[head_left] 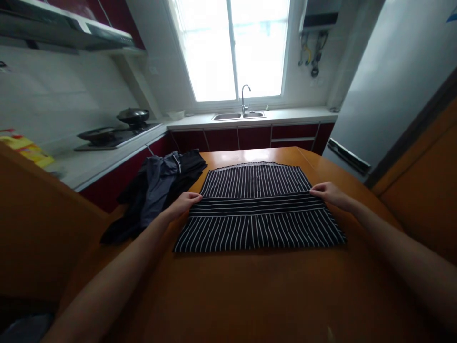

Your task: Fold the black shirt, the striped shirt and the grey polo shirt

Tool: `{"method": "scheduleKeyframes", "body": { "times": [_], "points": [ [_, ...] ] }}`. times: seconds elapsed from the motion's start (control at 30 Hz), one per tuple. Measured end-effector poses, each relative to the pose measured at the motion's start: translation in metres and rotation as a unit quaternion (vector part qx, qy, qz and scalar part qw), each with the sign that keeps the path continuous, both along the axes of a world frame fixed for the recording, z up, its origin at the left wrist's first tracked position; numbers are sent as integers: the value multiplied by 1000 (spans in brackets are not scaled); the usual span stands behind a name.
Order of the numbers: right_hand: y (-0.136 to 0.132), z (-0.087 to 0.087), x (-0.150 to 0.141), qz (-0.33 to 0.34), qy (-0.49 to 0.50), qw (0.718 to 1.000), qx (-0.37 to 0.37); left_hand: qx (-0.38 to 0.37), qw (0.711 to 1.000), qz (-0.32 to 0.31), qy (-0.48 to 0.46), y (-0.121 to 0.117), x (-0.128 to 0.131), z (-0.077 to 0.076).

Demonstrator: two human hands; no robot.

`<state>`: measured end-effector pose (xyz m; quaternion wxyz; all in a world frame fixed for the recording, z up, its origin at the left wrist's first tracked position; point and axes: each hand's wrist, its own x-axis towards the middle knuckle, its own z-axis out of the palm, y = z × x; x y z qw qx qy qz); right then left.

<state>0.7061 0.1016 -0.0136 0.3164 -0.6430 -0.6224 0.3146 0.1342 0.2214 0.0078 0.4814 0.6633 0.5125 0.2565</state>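
Observation:
A black garment with white stripes (pixel 228 233) lies spread flat on the wooden table in front of me. Its stripes run lengthwise above and below, and a band across the middle has sideways stripes. Small buttons show along its upper centre. At the band's left end, my left hand (pixel 184 204) is closed in a pinch on the cloth. My right hand (pixel 330 194) pinches the opposite end in the same way, so the band is stretched between them. Whether the garment is a skirt or a top, I cannot tell.
Dark and grey-blue clothes (pixel 157 186) lie heaped on the table's left side. The wooden table (pixel 246 290) has a rounded far edge. Beyond are a counter with a sink (pixel 228 116), a stove with pans (pixel 133 116) at left, and a fridge (pixel 389 85) at right.

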Motion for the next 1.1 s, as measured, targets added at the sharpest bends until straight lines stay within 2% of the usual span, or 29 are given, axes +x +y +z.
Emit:
{"method": "scheduleKeyframes", "body": {
  "times": [0.17,0.3,0.5,0.73,0.83,0.9,0.97,1.03,1.1],
  "points": [
    [20,-9,4,-17,10,1000,-15,-20,1000,2,24,24,2,-8],
    [32,-15,1,-43,-21,999,-16,36,996,4,86,32,11,-9],
    [34,-14,-3,-31,-128,991,36,176,959,20,220,30,21,-6],
    [30,-19,-3,-40,-121,991,48,219,934,72,272,20,26,-14],
    [30,-20,-5,-52,-151,986,42,230,921,83,303,18,28,-15],
    [29,-15,-7,-53,-201,978,22,232,914,74,325,18,29,-10],
    [29,-5,-16,-73,-278,958,-1,236,907,66,343,16,37,-2],
    [28,8,-37,-108,-344,933,7,260,896,55,356,7,57,6],
    [25,18,-75,-118,-361,923,61,309,882,13,356,-12,92,8]
  ]
}}
